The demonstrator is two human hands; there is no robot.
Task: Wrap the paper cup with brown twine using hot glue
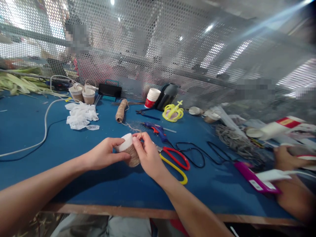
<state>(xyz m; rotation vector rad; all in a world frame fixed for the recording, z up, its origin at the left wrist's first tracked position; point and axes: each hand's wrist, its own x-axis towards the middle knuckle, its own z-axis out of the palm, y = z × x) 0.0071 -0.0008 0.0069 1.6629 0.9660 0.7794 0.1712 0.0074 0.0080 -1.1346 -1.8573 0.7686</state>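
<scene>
Honestly, the bit that matters here is how the cup [132,156] sits against the fingers. It's right between the two hands and touching both, so neither one is really nearer to it. The cup is tilted: its long axis runs slantwise, with the bare white end up by the left fingertips and the twine-wrapped part dropping away between the hands, toward the right palm.

The left hand [108,153] comes in from the side, thumb and index parted by about the cup's own width and closed on it. Index is up on the white part, thumb lower down across the wrapping. Looks like a steady hold.

The right hand [149,153] has its thumb against the cup's far right edge, with the fingers curled in tight just behind it. Barely any gap there. The loose strand [128,125] arrives right at those fingertips, so the right hand is clearly nearer to it than the left. Can't tell whether it's properly pinched or just trapped against the cup.

From there the strand runs back, beyond the fingers and a little to the left, to the twine spool [121,112]. The glue gun [159,131] lies past the right fingertips, and the scissors [174,150] are just to the right of that hand.
</scene>
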